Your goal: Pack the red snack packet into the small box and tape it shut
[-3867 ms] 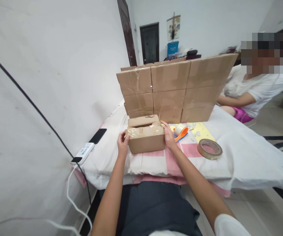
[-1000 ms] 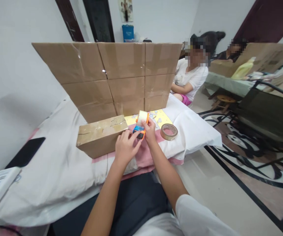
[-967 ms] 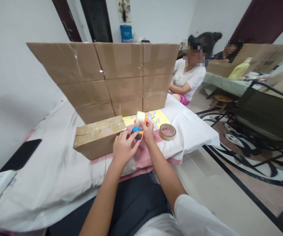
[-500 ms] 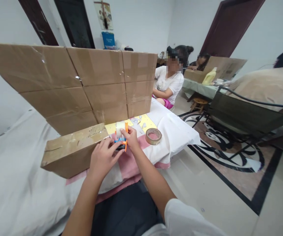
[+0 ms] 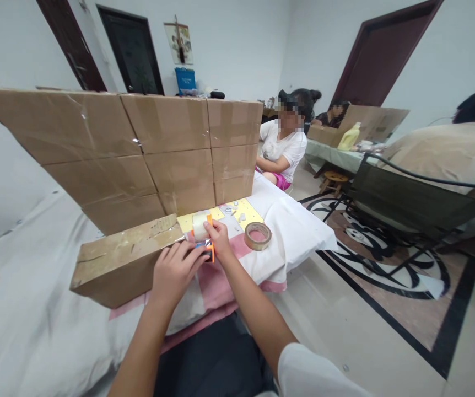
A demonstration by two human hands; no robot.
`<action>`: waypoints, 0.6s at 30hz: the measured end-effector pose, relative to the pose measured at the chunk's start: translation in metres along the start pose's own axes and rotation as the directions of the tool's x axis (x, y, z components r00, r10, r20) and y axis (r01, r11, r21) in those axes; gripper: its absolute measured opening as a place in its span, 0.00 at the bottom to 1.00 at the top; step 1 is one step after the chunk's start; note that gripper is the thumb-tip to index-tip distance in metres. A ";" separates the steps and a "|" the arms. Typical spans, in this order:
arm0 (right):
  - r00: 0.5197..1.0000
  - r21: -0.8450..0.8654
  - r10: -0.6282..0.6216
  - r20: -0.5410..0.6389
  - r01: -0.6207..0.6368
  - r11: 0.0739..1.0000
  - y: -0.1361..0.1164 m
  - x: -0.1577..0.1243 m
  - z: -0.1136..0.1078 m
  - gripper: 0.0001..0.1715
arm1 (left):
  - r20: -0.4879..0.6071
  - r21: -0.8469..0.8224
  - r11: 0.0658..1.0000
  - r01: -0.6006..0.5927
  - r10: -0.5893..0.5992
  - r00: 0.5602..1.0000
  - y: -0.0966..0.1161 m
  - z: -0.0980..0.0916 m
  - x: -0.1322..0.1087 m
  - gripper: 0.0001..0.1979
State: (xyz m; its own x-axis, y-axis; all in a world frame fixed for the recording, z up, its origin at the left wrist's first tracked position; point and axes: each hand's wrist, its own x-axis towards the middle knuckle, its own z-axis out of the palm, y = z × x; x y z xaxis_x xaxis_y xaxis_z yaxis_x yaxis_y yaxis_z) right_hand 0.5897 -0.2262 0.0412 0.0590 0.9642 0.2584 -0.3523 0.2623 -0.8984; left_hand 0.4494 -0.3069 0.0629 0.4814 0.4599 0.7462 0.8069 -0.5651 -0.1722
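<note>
Between my hands is an orange and blue tape dispenser [image 5: 209,251] with a roll of clear tape [image 5: 199,227] on it. My right hand [image 5: 217,238] grips it from the right, thumb and fingers closed at the orange side by the roll. My left hand [image 5: 177,266] has its fingers closed on the dispenser's lower blue and black end, partly hiding it. Just left of my hands lies a closed cardboard box [image 5: 128,259] with tape on its top. A roll of brown tape [image 5: 258,236] rests on the cloth to the right of my right hand.
Behind stands a wall of stacked, taped cardboard boxes [image 5: 177,176]. A cloth [image 5: 303,231] covers the surface and hangs over its right edge. A person in a white shirt [image 5: 285,146] sits beyond it. At right are a folding chair [image 5: 411,204] and other people.
The view has tilted up slightly, so everything sits lower in the picture. The dispenser has turned a little in my hands; both hands remain on it.
</note>
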 end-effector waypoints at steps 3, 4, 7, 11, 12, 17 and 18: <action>1.000 0.002 0.000 0.014 0.000 1.000 0.003 0.001 -0.001 0.21 | 0.027 -0.018 0.999 -0.048 0.049 0.998 -0.005 -0.004 -0.004 0.12; 1.000 0.000 0.000 0.021 0.000 1.000 0.004 0.001 -0.001 0.21 | 0.039 -0.027 0.997 -0.066 0.067 0.997 -0.007 -0.005 -0.005 0.12; 0.999 -0.026 -0.006 0.051 0.007 1.000 0.008 0.001 -0.002 0.22 | 0.066 -0.037 0.995 -0.091 0.093 0.993 -0.013 -0.008 -0.006 0.10; 0.996 -0.031 -0.001 0.085 0.004 1.000 0.012 0.001 -0.002 0.24 | 0.094 -0.035 0.987 -0.157 0.160 0.983 -0.017 -0.011 -0.005 0.06; 0.996 -0.029 0.004 0.093 -0.001 1.000 0.013 0.001 -0.002 0.24 | 0.091 -0.027 0.984 -0.178 0.180 0.980 -0.017 -0.011 -0.005 0.06; 0.994 -0.031 0.022 0.108 -0.019 0.999 0.017 0.002 -0.001 0.26 | 0.044 0.008 0.969 -0.247 0.247 0.968 -0.016 -0.009 -0.003 0.05; 0.994 -0.038 0.026 0.106 -0.022 0.999 0.017 0.003 -0.001 0.26 | 0.036 0.013 0.969 -0.245 0.244 0.969 -0.015 -0.009 -0.002 0.05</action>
State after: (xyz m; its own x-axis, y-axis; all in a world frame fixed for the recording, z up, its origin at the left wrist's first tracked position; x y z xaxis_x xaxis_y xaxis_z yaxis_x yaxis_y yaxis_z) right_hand 0.5850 -0.2192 0.0259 -0.0497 0.9611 0.2717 -0.3177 0.2427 -0.9166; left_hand 0.4329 -0.3053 0.0700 0.6758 0.3322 0.6580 0.6689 -0.6514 -0.3581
